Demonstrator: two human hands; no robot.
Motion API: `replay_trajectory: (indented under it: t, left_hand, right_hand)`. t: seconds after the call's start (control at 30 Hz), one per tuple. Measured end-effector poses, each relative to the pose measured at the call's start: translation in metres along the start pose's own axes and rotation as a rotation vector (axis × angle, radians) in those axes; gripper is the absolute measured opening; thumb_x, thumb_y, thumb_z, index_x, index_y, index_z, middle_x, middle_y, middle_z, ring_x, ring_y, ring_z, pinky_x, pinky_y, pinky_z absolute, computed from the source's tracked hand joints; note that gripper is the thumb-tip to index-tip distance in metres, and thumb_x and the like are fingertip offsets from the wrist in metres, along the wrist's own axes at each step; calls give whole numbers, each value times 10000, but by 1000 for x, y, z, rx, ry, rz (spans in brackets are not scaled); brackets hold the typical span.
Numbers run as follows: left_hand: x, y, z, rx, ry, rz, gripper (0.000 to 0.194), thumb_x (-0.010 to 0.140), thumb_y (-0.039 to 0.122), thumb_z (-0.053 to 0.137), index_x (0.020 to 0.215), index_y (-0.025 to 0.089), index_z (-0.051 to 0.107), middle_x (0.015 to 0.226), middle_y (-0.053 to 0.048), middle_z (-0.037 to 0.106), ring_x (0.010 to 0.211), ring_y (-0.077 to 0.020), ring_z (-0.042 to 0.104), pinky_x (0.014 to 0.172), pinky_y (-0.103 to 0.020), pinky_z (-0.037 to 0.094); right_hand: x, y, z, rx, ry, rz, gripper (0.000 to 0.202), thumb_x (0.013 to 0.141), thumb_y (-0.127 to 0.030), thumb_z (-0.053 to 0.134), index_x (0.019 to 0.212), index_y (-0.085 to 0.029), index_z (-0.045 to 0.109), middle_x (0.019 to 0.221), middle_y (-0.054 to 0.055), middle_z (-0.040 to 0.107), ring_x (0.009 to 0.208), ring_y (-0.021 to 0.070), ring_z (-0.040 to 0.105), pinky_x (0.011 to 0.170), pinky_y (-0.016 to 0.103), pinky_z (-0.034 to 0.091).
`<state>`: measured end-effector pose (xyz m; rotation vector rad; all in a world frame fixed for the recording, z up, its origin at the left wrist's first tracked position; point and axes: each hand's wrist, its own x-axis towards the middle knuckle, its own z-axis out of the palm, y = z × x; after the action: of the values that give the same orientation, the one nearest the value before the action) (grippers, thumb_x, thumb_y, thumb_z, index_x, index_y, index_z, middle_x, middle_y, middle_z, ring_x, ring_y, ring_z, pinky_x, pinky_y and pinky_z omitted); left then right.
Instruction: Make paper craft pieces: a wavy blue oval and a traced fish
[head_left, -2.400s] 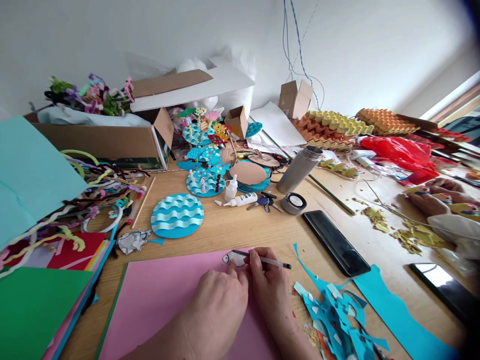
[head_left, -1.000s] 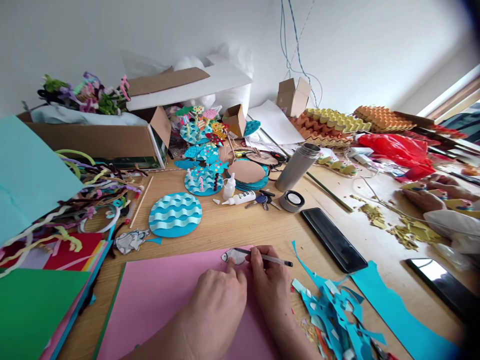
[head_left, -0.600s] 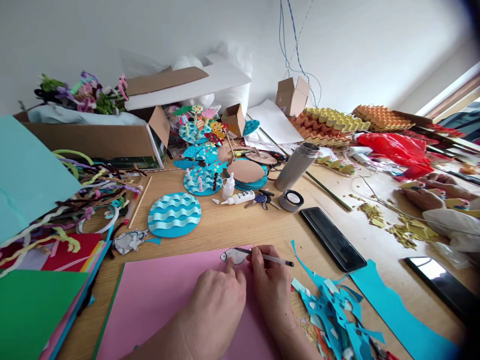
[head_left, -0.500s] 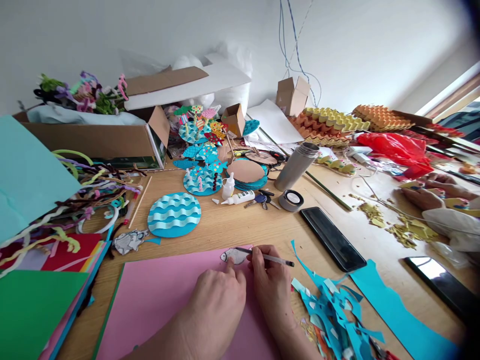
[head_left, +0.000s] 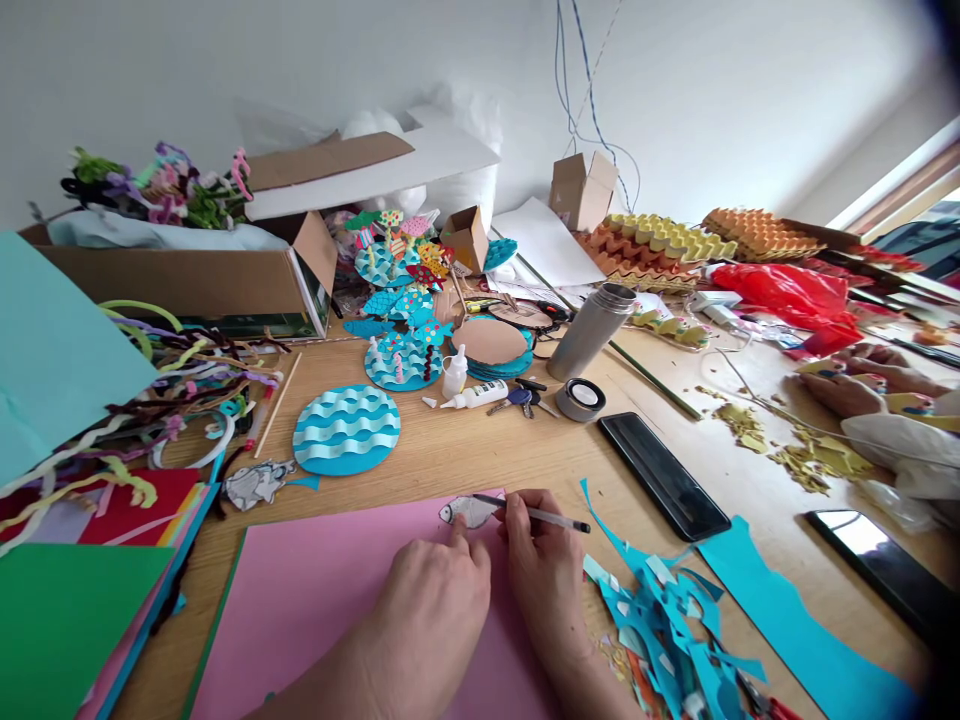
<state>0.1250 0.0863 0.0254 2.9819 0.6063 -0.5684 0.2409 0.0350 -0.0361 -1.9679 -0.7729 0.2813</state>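
A small white paper fish (head_left: pixel 453 512) with drawn scales and an eye lies at the far edge of a pink paper sheet (head_left: pixel 315 590). My left hand (head_left: pixel 435 605) presses it flat with the index fingertip, the other fingers curled under. Pinched in my right hand (head_left: pixel 546 570) is a slim pen (head_left: pixel 559 520) with a clear barrel and dark end. Its tip points left and meets the fish's upper edge near the tail. My right fingers partly cover the tail side of the fish.
Left stand coloured papers (head_left: pixel 75 610), pipe cleaners (head_left: pixel 187 350) and fish cutouts (head_left: pixel 259 484). Ahead are a blue wavy disc (head_left: pixel 346 430), glue bottle (head_left: pixel 480 394) and steel flask (head_left: pixel 592 330). Rightward lie a phone (head_left: pixel 664 475), blue scraps (head_left: pixel 667 620) and another person's hands (head_left: pixel 847 390).
Both hands stay almost in place, the pen tip still at the fish's upper edge. The whole view has shifted very slightly.
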Motion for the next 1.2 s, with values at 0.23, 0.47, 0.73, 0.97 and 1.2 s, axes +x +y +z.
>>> replay_trajectory:
  t: [0.23,0.47,0.73,0.97,1.2]
  left_hand:
    - [2,0,-1,4,-16,-18,502,742,58,478,1238,82,545,1230,-241,594,682,-225,675,551,-312,518]
    - [4,0,-2,-26,-52,-14,500,731,72,496,1227,85,552,1246,-247,580,700,-233,680,567,-316,523]
    - [4,-1,-4,-21,-64,-4,523,730,40,461,1246,80,536,1304,-254,530,706,-236,683,570,-329,532]
    - [3,0,-2,-23,-53,-5,537,722,32,454,1249,87,540,1305,-244,532,706,-234,682,569,-326,530]
    - [2,1,-1,-3,-27,2,561,727,50,470,1286,82,513,1339,-263,479,687,-234,683,554,-324,522]
  right_hand:
    - [0,1,-1,-16,17,-7,330,892,-458,426,722,-199,541,570,-6,602,472,139,505,488,258,350]
    - [-1,5,0,-9,15,13,350,891,-477,415,715,-201,539,574,-1,599,476,142,501,489,264,340]
    - [0,4,-1,2,22,15,333,889,-462,417,714,-203,534,575,2,601,478,141,506,477,258,336]
    - [-2,7,0,73,59,10,316,884,-454,443,715,-204,535,571,1,596,502,146,536,485,249,375]
    - [-2,9,0,95,56,5,325,891,-453,438,722,-196,544,591,10,607,511,140,536,480,241,372]
